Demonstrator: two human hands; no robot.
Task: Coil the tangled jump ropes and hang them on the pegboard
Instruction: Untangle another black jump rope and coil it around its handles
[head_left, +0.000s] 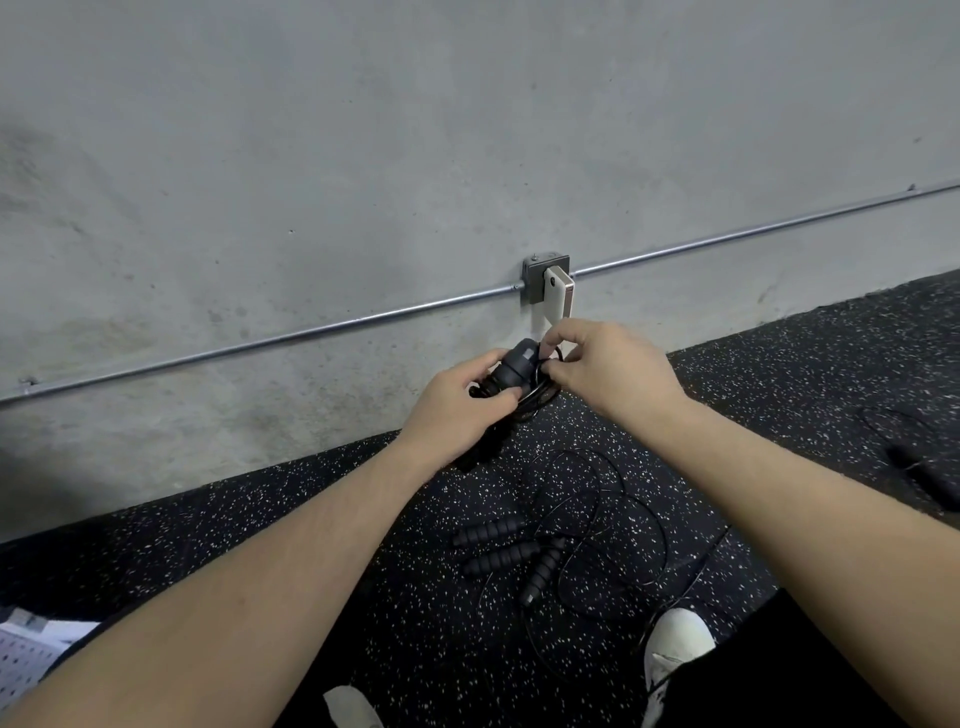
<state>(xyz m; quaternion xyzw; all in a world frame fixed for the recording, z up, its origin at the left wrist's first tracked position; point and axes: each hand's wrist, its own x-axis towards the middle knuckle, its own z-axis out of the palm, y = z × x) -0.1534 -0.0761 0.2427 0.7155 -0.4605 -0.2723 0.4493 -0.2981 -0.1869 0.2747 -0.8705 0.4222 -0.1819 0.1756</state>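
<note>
Three rope handles (488, 532) on floor, two hands (457, 410), two shoes (675, 644).

Bare forearms, black trousers (779, 675), white shoes (678, 642)

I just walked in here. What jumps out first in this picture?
Two bare arms reach to the middle, where the left hand grips a black rope bundle and the right hand pinches its cord. Below, tangled ropes lie on the speckled floor, under a grey wall.

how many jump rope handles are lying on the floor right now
3. Two handles lie side by side on the floor; a third angles beside them. More are held in the left hand, partly hidden.
</note>
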